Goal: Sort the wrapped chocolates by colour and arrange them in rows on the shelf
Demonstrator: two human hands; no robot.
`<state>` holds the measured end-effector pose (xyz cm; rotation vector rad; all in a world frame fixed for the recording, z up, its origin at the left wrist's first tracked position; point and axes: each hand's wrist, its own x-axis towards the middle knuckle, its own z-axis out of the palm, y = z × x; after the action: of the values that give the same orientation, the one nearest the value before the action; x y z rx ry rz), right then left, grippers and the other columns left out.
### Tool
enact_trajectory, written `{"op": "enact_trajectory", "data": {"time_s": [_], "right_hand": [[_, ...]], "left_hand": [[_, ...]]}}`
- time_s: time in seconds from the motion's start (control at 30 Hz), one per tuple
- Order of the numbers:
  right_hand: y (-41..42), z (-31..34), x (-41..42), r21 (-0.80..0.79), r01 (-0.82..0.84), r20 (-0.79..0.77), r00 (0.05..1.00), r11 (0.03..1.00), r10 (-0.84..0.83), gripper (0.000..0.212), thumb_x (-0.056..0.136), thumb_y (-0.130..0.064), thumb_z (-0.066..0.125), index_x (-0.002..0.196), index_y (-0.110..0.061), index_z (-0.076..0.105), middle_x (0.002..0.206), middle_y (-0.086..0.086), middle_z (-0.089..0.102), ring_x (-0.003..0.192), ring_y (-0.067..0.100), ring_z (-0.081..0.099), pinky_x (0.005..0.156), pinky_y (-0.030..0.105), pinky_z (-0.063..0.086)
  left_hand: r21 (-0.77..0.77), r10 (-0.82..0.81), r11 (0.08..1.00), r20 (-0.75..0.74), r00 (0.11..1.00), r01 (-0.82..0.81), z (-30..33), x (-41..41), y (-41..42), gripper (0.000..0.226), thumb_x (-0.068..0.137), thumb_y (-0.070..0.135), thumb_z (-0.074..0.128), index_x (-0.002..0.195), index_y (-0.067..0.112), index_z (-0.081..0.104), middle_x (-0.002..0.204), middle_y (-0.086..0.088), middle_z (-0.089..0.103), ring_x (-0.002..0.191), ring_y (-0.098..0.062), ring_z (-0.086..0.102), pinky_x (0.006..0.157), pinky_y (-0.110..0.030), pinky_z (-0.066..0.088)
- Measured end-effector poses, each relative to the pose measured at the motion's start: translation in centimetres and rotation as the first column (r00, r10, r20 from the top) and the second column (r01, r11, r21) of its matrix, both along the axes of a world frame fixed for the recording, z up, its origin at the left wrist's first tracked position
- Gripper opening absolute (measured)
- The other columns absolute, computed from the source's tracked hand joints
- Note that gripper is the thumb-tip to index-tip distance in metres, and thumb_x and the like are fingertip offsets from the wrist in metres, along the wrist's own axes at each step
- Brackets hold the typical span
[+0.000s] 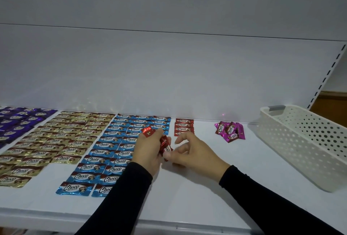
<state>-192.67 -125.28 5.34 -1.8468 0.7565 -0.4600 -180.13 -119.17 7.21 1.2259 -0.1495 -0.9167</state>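
- A white shelf [187, 193] is seen from above, with wrapped chocolates laid out on it by colour.
- Purple chocolates [16, 122] are ranged at the far left, partly cut off by the frame edge.
- Gold chocolates [56, 137] are set in rows just beside the purple ones.
- Blue chocolates [109, 148] are arranged in rows next to the gold; their nearer right part is hidden behind the left forearm.
- A short column of red chocolates [184, 126] is placed at the back of the shelf, to the right of the blue rows.
- A loose heap of pink chocolates [230, 131] is left unsorted between the red column and the white perforated basket [304, 140], which stands at the right end of the shelf.
- Several red chocolates are held in the left hand [148, 152], its grip closed round a small bunch [165, 143] above the shelf; one more [148, 131] is pinched at the fingertips.
- One wrapper of that bunch is pinched by the thumb and a finger of the right hand [195, 152], so this grip is clamped on it too; the forefinger is raised free.
- Both arms are covered by black sleeves [262, 197].
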Motion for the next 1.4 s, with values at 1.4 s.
{"op": "enact_trajectory", "data": {"time_s": [1.4], "right_hand": [[-1.4, 1.1, -1.2, 0.222, 0.115, 0.254, 0.952, 0.968, -0.172, 0.015, 0.088, -0.006, 0.07, 0.097, -0.016, 0.065, 0.087, 0.003, 0.069, 0.068, 0.016, 0.068, 0.062, 0.025, 0.054]], "left_hand": [[0.193, -0.35, 0.936, 0.389, 0.852, 0.296, -0.9, -0.2, 1.5, 0.009, 0.086, 0.011, 0.074, 0.092, 0.01, 0.068, 0.066, -0.01, 0.06, 0.048, -0.016, 0.051, 0.045, -0.024, 0.045]]}}
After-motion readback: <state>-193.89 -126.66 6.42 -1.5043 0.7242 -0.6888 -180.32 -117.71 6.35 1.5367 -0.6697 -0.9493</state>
